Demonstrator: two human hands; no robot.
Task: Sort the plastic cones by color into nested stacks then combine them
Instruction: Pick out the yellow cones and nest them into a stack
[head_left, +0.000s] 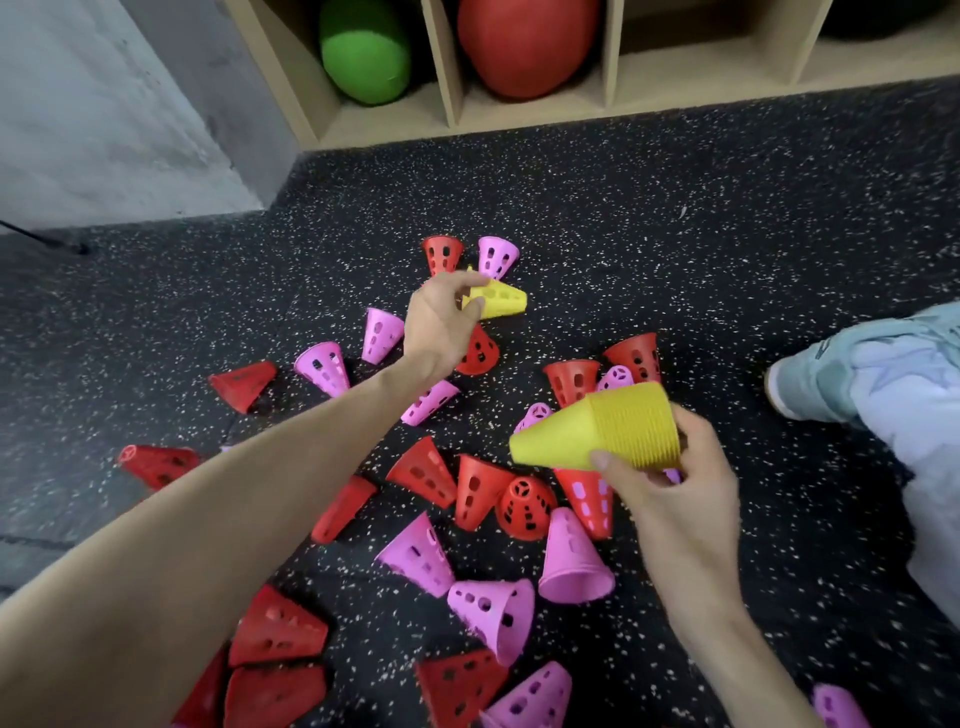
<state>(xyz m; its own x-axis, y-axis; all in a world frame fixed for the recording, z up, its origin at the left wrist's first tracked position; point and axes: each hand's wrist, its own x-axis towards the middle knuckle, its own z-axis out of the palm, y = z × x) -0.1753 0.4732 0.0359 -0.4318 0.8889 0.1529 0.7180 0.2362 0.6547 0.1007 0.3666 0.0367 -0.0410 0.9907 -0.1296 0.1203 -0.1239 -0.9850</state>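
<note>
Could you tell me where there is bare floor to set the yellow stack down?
Bare floor lies between the shelf and the far cones, and at left beside the wall. Around the yellow stack in the right hand, red and pink cones crowd.

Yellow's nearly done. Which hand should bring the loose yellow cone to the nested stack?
Left, probably. The left hand already grips the single yellow cone, lifted above the scattered red and pink ones. The right hand is full with the nested yellow stack, so it should just hold steady.
</note>
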